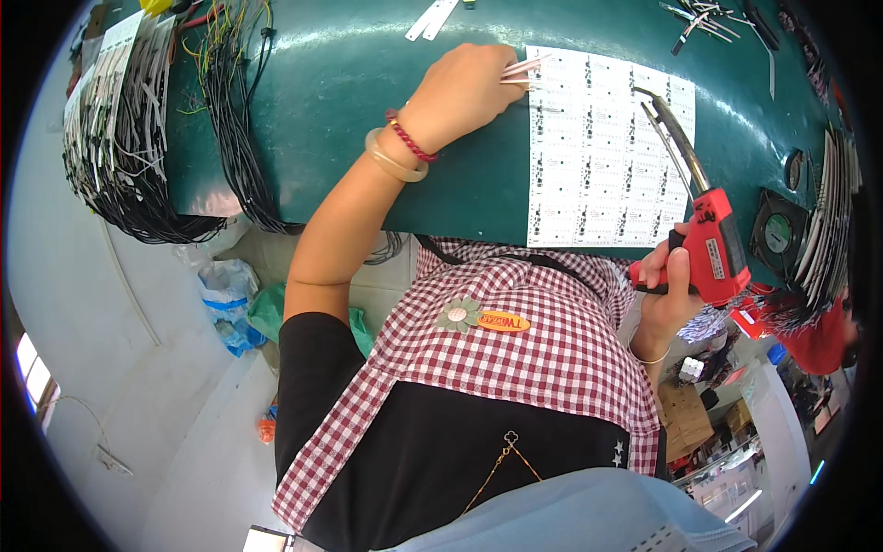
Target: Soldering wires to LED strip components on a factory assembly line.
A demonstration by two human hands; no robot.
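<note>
A white panel [602, 156] with rows of small black-marked boards lies flat on the green table. My left hand [464, 92] is closed around several thin pale strips [522, 70], whose ends stick out past the fingers over the panel's far left corner. In my right hand [671, 281], at the near right edge of the table, is a red soldering gun [719, 247]. Its metal tip points away from me, above the right part of the panel. Whether the tip touches the panel I cannot tell.
Black cable bundles [235, 138] and a stack of white strips with black leads [124, 120] hang over the table's left edge. A small black fan [777, 230] and more strips [828, 221] stand at the right. Wire scraps [704, 20] and two white strips [432, 18] lie at the back.
</note>
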